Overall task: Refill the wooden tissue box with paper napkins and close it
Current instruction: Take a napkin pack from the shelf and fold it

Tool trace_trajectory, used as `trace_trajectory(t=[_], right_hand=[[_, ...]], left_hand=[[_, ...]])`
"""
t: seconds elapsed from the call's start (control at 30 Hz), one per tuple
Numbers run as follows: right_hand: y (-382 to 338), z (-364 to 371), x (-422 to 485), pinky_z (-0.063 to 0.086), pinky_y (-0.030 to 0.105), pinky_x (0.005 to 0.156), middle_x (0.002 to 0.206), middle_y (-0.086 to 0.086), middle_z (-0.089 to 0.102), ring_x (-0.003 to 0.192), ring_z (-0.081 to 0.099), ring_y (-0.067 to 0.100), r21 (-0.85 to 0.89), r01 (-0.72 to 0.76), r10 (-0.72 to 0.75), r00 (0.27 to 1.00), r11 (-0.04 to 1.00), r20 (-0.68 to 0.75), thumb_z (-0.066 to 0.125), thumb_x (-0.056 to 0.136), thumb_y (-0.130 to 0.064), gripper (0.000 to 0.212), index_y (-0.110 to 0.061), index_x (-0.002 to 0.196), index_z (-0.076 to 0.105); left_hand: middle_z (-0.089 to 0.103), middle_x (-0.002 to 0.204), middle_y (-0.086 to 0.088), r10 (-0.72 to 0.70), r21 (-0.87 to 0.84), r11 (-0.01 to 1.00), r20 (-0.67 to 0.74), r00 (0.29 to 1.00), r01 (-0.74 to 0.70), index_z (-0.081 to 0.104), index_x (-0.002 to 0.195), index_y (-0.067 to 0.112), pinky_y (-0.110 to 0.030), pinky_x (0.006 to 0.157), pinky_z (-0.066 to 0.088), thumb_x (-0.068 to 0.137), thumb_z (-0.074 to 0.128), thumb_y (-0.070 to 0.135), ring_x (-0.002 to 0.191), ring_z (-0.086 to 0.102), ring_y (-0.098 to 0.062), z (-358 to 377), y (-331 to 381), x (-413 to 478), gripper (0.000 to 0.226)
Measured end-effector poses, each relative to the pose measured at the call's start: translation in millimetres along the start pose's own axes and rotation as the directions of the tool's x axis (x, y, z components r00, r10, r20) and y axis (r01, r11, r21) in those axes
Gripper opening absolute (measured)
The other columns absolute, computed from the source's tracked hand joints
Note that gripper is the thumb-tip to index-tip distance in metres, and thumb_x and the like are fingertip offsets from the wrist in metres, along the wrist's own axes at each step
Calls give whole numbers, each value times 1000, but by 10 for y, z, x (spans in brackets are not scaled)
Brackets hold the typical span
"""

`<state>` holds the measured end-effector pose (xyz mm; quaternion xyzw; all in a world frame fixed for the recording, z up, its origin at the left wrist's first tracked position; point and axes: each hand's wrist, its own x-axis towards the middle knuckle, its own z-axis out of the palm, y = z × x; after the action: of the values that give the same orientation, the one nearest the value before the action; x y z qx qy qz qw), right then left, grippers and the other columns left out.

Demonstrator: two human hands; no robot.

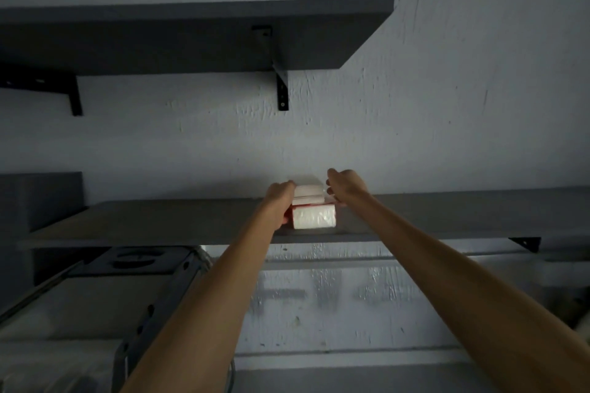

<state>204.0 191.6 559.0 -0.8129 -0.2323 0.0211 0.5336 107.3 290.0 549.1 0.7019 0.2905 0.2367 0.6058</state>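
A white pack of paper napkins (314,216) in clear wrap with red edges lies on the lower wall shelf (159,223). A smaller stack of white napkins (308,193) rests on top of it. My left hand (279,198) presses against the left side of both stacks. My right hand (346,185) reaches over the right side of the upper stack, fingers curled at its far edge. No wooden tissue box is in view.
A second dark shelf (191,38) on black brackets hangs higher on the rough white wall. A metal frame (166,290) with holes and a pale box-like thing sit below at the left. A dark block (41,198) stands at the left shelf end.
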Motion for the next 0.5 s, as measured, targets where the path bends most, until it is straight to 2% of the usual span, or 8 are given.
trace_trajectory(t=[0.03,0.1,0.17,0.23,0.3,0.37,0.43,0.5], right_hand=[[-18,7,-22,54,41,85,100,14,70,91,66,30,-40,25,-25,1000,999,-11,35,89,-39,49,-4,102,67],[-45,22,-52,53,39,82,97,12,69,88,64,28,-108,37,-37,999,993,6,30,86,-45,55,-5,101,66],[-73,32,-73,49,33,71,89,10,64,77,60,24,-127,-11,18,998,992,52,29,89,-45,51,-6,95,61],[-110,37,-64,44,31,67,90,11,60,76,55,23,-139,-48,60,995,989,78,27,92,-44,50,-7,100,59],[-152,53,-23,44,32,71,96,12,57,79,55,24,-146,-80,95,990,986,101,25,93,-46,53,-7,111,57],[-211,67,-3,45,29,71,96,11,57,78,54,20,-101,-121,134,982,987,132,29,97,-44,47,-7,114,53],[-256,51,-8,45,24,59,88,7,56,70,53,15,8,-192,188,967,981,169,39,99,-41,41,-4,112,53],[-269,52,-5,41,20,45,89,7,57,64,52,13,75,-212,194,961,974,197,46,98,-39,39,-4,112,53]], left_hand=[[62,96,-11,-14,-16,1000,9,1000,15,54,111,7,-33,62,49,97,42,25,80,59,-21,-9,8,-1,26],[64,103,-14,-35,-12,999,25,999,36,56,112,6,-38,75,55,96,44,21,87,62,-25,-20,4,6,25],[65,108,-16,-42,8,999,24,999,42,56,112,6,-43,88,55,95,44,21,95,63,-27,-16,-20,8,25],[64,109,-16,-49,9,999,19,999,49,56,111,7,-44,91,54,96,44,24,97,63,-28,-5,-44,19,25],[64,110,-16,-54,-12,998,10,998,54,55,112,8,-43,91,53,97,43,26,98,63,-28,7,-56,28,27],[63,111,-15,-70,-50,996,3,998,70,53,114,7,-41,88,54,98,44,26,94,62,-26,14,-52,24,27],[62,109,-15,-103,-93,990,8,995,103,51,115,7,-37,77,55,98,44,26,85,61,-24,7,-34,0,26],[62,103,-15,-135,-148,980,15,991,136,51,114,8,-36,68,55,97,45,24,81,61,-24,-22,-15,-28,25]])
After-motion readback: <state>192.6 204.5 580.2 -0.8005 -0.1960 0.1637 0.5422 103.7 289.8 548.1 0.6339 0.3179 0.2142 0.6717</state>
